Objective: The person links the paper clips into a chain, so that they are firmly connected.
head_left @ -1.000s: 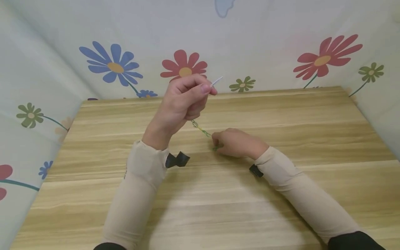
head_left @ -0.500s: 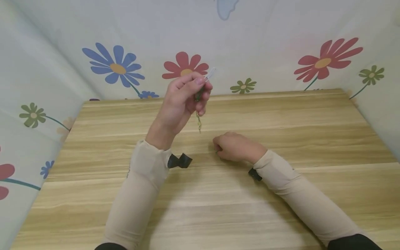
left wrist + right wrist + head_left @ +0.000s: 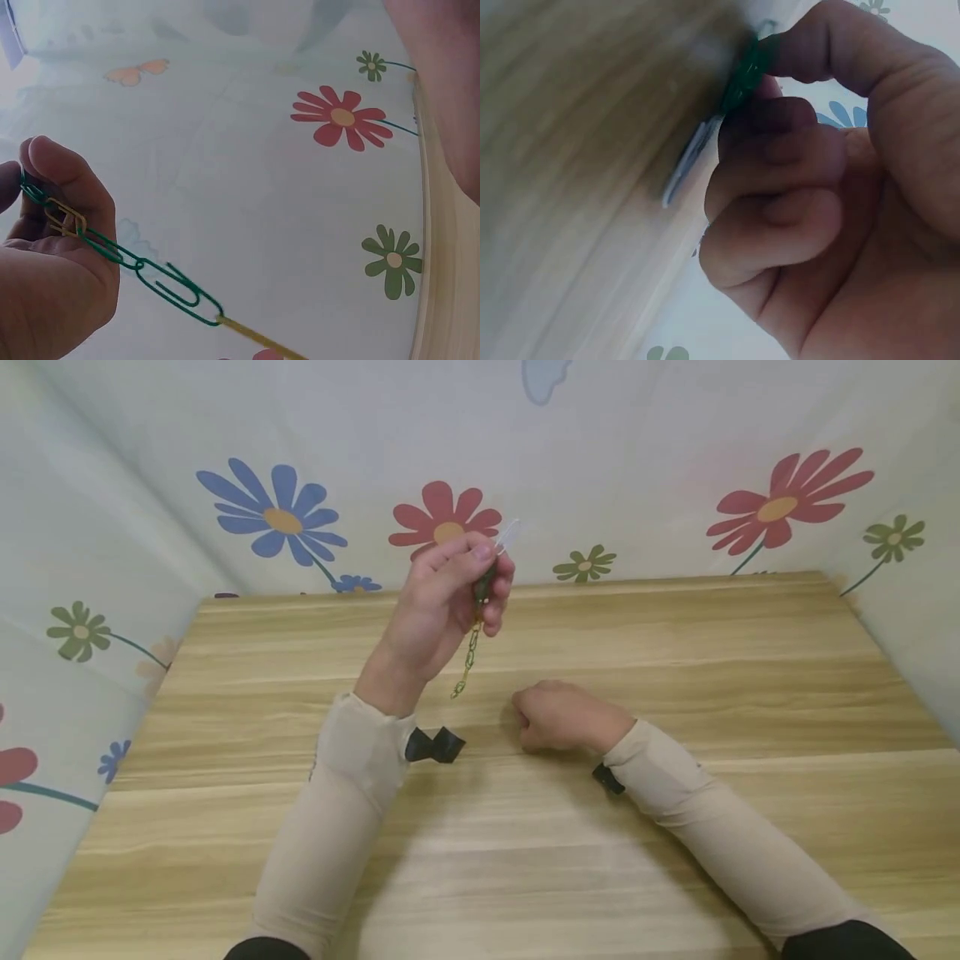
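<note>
My left hand [image 3: 435, 610] is raised above the table, pinching a chain of paper clips between thumb and fingers. A white paper clip [image 3: 507, 535] sticks up past the fingertips, while the green and yellow chain [image 3: 470, 652] dangles below the palm. In the left wrist view, linked green clips [image 3: 176, 289] and a yellow clip [image 3: 259, 336] trail away from the fingers. Low over the table, my right hand [image 3: 566, 717] has its fingers curled. The right wrist view shows green paper clips [image 3: 746, 79] at its thumb tip, with a white paper clip [image 3: 684, 166] beside the fingers.
A wood-grain table [image 3: 480, 860] spreads under both arms. Behind it and at the sides hangs a pale flower-printed cloth [image 3: 637, 460]. Black camera mounts [image 3: 435, 745] stick out from the wrists over the beige sleeves.
The chain stretched between both hands a second ago; its lower end has since come away from the right hand and swings freely under the left. The right hand has stayed nearly in place.
</note>
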Demonstrator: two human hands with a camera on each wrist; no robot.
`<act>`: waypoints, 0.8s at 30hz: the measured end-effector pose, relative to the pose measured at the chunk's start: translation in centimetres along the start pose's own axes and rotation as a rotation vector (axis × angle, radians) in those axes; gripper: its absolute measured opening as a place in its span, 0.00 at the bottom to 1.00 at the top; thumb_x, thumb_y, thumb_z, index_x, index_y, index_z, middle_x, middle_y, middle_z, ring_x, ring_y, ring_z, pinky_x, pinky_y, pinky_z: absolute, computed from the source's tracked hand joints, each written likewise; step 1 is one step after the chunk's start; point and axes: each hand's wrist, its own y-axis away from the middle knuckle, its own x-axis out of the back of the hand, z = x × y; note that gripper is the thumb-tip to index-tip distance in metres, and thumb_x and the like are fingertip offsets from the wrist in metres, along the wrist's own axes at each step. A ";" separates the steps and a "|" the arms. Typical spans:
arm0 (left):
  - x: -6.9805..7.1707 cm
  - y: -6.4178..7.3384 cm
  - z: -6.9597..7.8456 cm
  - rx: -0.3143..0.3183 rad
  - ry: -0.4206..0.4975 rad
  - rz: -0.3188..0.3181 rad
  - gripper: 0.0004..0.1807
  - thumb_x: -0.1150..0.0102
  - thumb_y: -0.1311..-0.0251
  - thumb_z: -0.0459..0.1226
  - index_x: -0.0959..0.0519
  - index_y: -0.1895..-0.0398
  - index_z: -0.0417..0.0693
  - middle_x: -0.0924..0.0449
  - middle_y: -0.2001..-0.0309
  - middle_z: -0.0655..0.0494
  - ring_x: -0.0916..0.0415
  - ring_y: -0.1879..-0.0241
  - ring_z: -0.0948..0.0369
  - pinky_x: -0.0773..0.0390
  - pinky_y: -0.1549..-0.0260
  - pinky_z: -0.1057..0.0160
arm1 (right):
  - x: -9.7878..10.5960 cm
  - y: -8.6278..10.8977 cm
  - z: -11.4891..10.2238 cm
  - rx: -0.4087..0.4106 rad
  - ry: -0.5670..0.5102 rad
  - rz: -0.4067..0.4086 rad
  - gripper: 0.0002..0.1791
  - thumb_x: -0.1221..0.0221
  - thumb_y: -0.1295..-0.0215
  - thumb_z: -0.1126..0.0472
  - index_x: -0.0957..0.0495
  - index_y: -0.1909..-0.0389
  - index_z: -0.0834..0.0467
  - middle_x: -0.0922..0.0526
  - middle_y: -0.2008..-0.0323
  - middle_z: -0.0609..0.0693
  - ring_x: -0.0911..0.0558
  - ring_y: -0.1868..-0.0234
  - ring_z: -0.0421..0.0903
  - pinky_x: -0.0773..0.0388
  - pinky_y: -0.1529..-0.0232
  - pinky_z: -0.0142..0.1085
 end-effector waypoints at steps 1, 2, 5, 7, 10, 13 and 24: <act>0.0 0.0 0.0 0.004 -0.001 0.000 0.14 0.56 0.30 0.30 0.19 0.69 0.45 0.26 0.74 0.52 0.32 0.83 0.61 0.28 0.81 0.67 | 0.0 0.0 0.0 -0.003 -0.002 -0.004 0.05 0.38 0.47 0.64 0.25 0.74 0.54 0.24 0.76 0.47 0.26 0.74 0.45 0.29 0.72 0.37; 0.0 0.0 0.0 0.007 -0.001 -0.001 0.14 0.56 0.31 0.30 0.19 0.69 0.45 0.26 0.74 0.52 0.32 0.83 0.61 0.28 0.81 0.67 | 0.0 0.0 0.0 -0.004 0.001 -0.007 0.05 0.38 0.47 0.64 0.26 0.74 0.54 0.24 0.76 0.47 0.26 0.74 0.45 0.29 0.72 0.37; -0.1 0.0 0.0 0.010 -0.007 -0.004 0.14 0.56 0.30 0.31 0.19 0.69 0.45 0.26 0.74 0.52 0.33 0.83 0.61 0.28 0.81 0.67 | 0.0 0.0 0.2 0.007 -0.004 -0.011 0.05 0.38 0.47 0.63 0.26 0.75 0.53 0.24 0.76 0.46 0.26 0.74 0.44 0.29 0.72 0.37; -0.1 -0.1 0.0 0.009 -0.010 -0.005 0.14 0.55 0.30 0.31 0.20 0.69 0.45 0.26 0.74 0.52 0.34 0.83 0.60 0.29 0.82 0.67 | 0.0 -0.2 0.4 0.028 -0.036 -0.003 0.06 0.39 0.47 0.63 0.27 0.76 0.53 0.26 0.77 0.45 0.27 0.75 0.43 0.31 0.73 0.36; -0.1 -0.1 0.0 0.008 -0.009 -0.010 0.14 0.55 0.30 0.31 0.20 0.69 0.45 0.26 0.74 0.52 0.34 0.83 0.60 0.29 0.82 0.66 | 0.8 0.0 0.9 0.079 -0.150 0.034 0.05 0.40 0.47 0.64 0.27 0.75 0.54 0.28 0.78 0.45 0.30 0.76 0.42 0.33 0.73 0.36; -0.1 -0.1 0.0 0.004 -0.003 -0.018 0.14 0.56 0.30 0.31 0.20 0.69 0.45 0.25 0.74 0.52 0.34 0.83 0.60 0.30 0.83 0.66 | 2.3 0.5 1.6 0.131 -0.288 0.108 0.04 0.42 0.45 0.66 0.27 0.74 0.55 0.29 0.77 0.46 0.30 0.75 0.42 0.34 0.72 0.37; 0.0 0.1 0.1 0.023 -0.023 -0.029 0.14 0.56 0.30 0.31 0.19 0.68 0.46 0.27 0.74 0.54 0.39 0.84 0.63 0.38 0.85 0.68 | 7.1 4.5 1.5 0.330 -1.003 0.464 0.03 0.43 0.34 0.73 0.27 0.67 0.66 0.25 0.74 0.58 0.24 0.80 0.48 0.22 0.76 0.37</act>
